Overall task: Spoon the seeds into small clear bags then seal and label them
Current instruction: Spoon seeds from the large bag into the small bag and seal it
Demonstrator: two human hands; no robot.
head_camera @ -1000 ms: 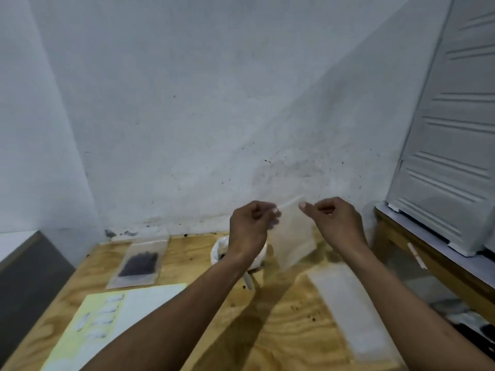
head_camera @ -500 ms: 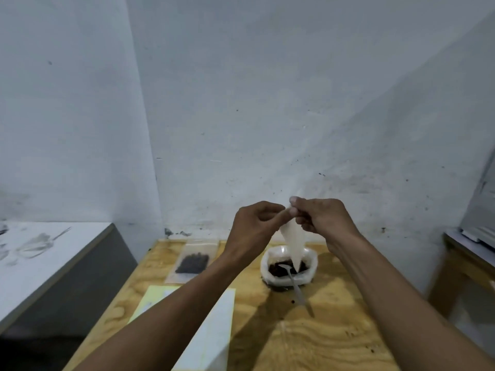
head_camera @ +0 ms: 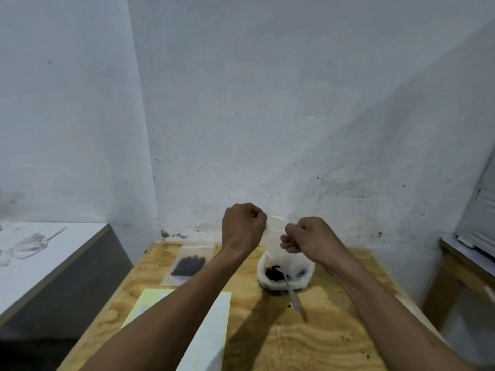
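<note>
A small clear bag (head_camera: 273, 238) hangs in the air between my hands, above a white bowl (head_camera: 270, 283) of dark seeds. My left hand (head_camera: 243, 228) pinches the bag's left top edge. My right hand (head_camera: 308, 238) pinches its right edge, a little lower. A spoon (head_camera: 294, 298) leans in the bowl with its handle pointing toward me. A filled clear bag of dark seeds (head_camera: 188, 265) lies flat on the wooden table (head_camera: 334, 330) to the left. A yellow and white label sheet (head_camera: 209, 325) lies under my left forearm.
The white wall stands close behind the table. A lower white surface (head_camera: 34, 263) sits to the left, with a gap between it and the table. Another wooden table edge (head_camera: 460, 266) with a white appliance is at the far right.
My hands have moved apart, spreading the bag's top that they held pinched together half a second ago. The view has swung left since one second ago and the bowl is now central.
</note>
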